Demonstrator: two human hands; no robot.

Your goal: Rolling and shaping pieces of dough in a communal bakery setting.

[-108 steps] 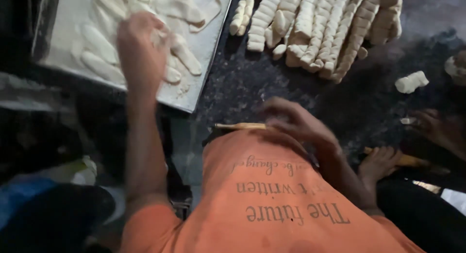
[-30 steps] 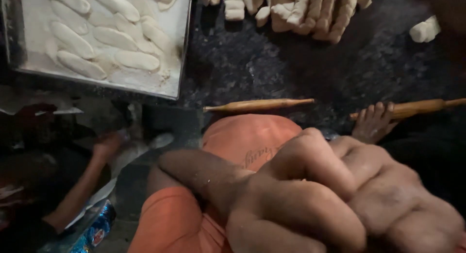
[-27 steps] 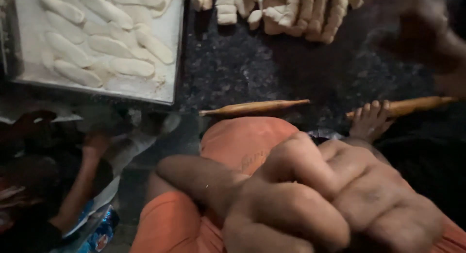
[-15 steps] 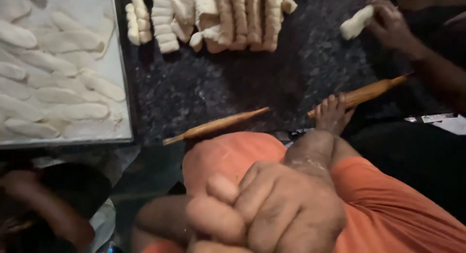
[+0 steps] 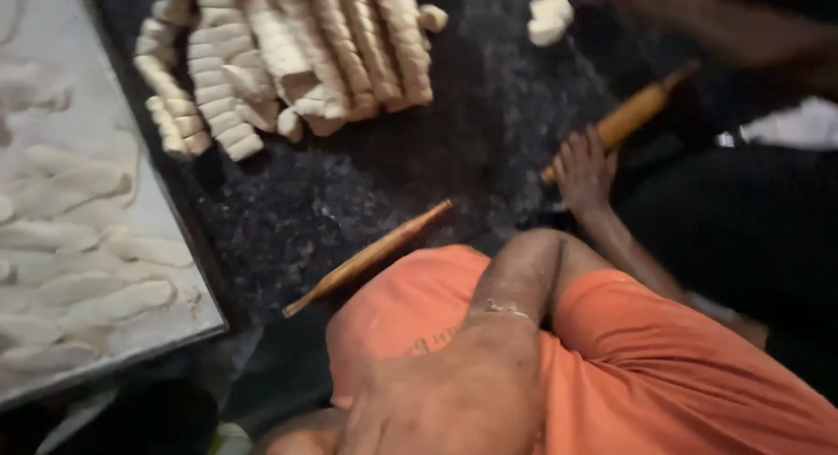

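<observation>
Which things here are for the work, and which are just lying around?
In use: hand on the counter; thick rolling pin by its fingertips; thin rolling pin.
Lying about: cut dough strips; tray of shaped dough; loose dough lump.

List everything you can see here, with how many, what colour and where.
Counter: one, dark speckled, centre.
Tray: one, pale, floured, left.
Shaped dough pieces: several, whitish, on the tray.
Scored dough strips: a pile, cream, top centre.
Dough lump: one, cream, top right.
Rolling pins: two, wooden, one centre, one right.
Hand by the right pin: one, owner unclear.
Orange shirt: bottom.
Nearest hand: blurred, bottom centre.
</observation>
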